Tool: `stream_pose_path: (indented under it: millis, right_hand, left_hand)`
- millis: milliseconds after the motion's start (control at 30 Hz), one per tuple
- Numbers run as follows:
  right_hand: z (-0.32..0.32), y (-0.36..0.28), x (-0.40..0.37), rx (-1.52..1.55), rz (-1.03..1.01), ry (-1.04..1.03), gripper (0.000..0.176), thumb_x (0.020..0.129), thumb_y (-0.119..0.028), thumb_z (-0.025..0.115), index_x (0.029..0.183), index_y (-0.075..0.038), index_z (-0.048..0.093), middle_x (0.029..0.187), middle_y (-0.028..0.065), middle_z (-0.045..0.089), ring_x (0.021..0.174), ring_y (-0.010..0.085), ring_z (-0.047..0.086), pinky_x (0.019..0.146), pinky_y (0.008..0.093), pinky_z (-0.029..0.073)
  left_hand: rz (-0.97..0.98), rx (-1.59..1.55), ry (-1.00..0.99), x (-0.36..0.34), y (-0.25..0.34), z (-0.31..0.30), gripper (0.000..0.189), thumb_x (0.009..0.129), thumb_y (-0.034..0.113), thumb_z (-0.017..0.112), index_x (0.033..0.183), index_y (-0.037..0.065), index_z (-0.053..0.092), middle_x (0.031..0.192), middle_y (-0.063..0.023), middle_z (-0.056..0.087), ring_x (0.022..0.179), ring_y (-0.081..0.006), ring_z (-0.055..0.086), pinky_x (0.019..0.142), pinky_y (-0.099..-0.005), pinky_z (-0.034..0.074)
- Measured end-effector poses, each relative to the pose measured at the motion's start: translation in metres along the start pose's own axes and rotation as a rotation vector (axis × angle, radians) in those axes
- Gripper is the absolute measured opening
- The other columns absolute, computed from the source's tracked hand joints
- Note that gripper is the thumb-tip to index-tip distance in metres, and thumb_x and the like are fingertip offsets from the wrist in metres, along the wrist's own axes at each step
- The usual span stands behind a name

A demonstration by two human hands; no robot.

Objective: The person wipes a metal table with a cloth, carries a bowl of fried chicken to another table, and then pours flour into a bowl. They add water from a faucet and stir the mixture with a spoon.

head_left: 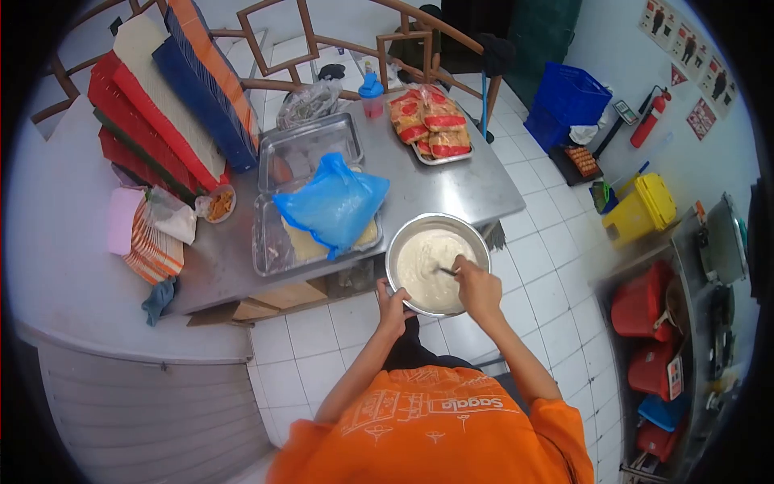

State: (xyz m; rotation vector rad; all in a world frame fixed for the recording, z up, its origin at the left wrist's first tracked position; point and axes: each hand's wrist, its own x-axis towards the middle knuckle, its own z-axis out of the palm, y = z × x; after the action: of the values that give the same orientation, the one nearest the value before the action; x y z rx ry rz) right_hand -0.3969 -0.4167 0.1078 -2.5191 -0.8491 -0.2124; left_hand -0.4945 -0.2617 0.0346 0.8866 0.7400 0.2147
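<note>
A round metal bowl (393, 252) with thick, pale batter (431, 246) is at the table's front edge, close to my body. My left hand (393, 309) is closed on the bowl's near left rim. In my right hand (478, 290) is a stirring utensil (446, 270) with a dark handle, its head sunk in the batter so its exact kind is hidden. Left of the bowl, a blue plastic bag (332, 206) lies over a tray (266, 250) holding something pale yellow.
On the metal table (439, 191) are another tray (347, 133), a blue-lidded shaker bottle (372, 97), red-and-yellow packets (431, 117) and a small bowl of orange-brown food (218, 205). Folded cartons (161, 97) lean at left. A rack with red bins (645, 302) stands at right.
</note>
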Motion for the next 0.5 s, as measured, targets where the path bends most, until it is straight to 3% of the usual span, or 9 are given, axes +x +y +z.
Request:
stream_pose_path:
  millis: [67, 133, 233, 333, 400, 500]
  right_hand:
    - [0.005, -0.002, 0.027, 0.001, -0.007, -0.076, 0.019, 0.078, -0.008, 0.064, 0.094, -0.014, 0.056, 0.074, 0.0068, 0.067, 0.066, 0.0295, 0.067, 0.052, 0.0418, 0.049]
    - [0.007, 0.023, 0.05, 0.022, 0.037, -0.234, 0.021, 0.076, -0.01, 0.067, 0.093, -0.015, 0.056, 0.072, 0.0053, 0.068, 0.066, 0.028, 0.067, 0.053, 0.0416, 0.049]
    - [0.016, 0.048, 0.1, -0.023, 0.163, -0.143, 0.021, 0.077, -0.01, 0.066, 0.094, -0.017, 0.056, 0.069, 0.0069, 0.067, 0.066, 0.0289, 0.067, 0.054, 0.0429, 0.049]
    - [0.069, 0.057, 0.135, -0.071, 0.233, -0.041, 0.018, 0.081, -0.01, 0.06, 0.097, -0.017, 0.056, 0.073, 0.0104, 0.067, 0.067, 0.0314, 0.067, 0.055, 0.045, 0.049]
    - [0.07, 0.046, 0.14, -0.021, 0.199, -0.129, 0.018, 0.082, -0.012, 0.061, 0.098, -0.017, 0.055, 0.078, 0.011, 0.068, 0.07, 0.0322, 0.067, 0.057, 0.0457, 0.05]
    - [0.062, 0.083, 0.143, 0.004, 0.245, -0.209, 0.026, 0.074, -0.011, 0.07, 0.096, -0.015, 0.056, 0.071, 0.0036, 0.069, 0.069, 0.027, 0.068, 0.055, 0.0414, 0.05]
  left_hand:
    - [-0.031, -0.01, -0.02, 0.042, 0.01, 0.005, 0.061, 0.068, 0.003, 0.05, 0.123, 0.014, 0.024, 0.12, -0.0214, 0.04, 0.102, -0.0402, 0.055, 0.075, -0.0597, 0.054]
    - [-0.065, -0.07, -0.041, 0.082, 0.016, 0.007, 0.062, 0.068, 0.003, 0.05, 0.123, 0.014, 0.024, 0.12, -0.0209, 0.039, 0.101, -0.0405, 0.055, 0.074, -0.0599, 0.055]
    - [-0.11, 0.006, -0.087, 0.139, 0.023, 0.015, 0.063, 0.069, 0.003, 0.05, 0.125, 0.016, 0.023, 0.121, -0.0208, 0.039, 0.102, -0.0398, 0.055, 0.071, -0.059, 0.055]
    - [-0.09, 0.109, -0.123, 0.18, 0.03, 0.037, 0.065, 0.069, 0.002, 0.049, 0.127, 0.016, 0.022, 0.121, -0.0207, 0.04, 0.102, -0.0393, 0.055, 0.072, -0.0592, 0.055]
    - [-0.143, 0.059, -0.123, 0.198, 0.033, 0.043, 0.067, 0.07, 0.002, 0.049, 0.13, 0.018, 0.021, 0.123, -0.0211, 0.038, 0.107, -0.0399, 0.053, 0.075, -0.0604, 0.054]
    - [-0.207, -0.067, -0.072, 0.211, 0.041, 0.05, 0.072, 0.072, 0.0, 0.048, 0.135, 0.019, 0.018, 0.131, -0.0223, 0.032, 0.118, -0.042, 0.045, 0.084, -0.0652, 0.05]
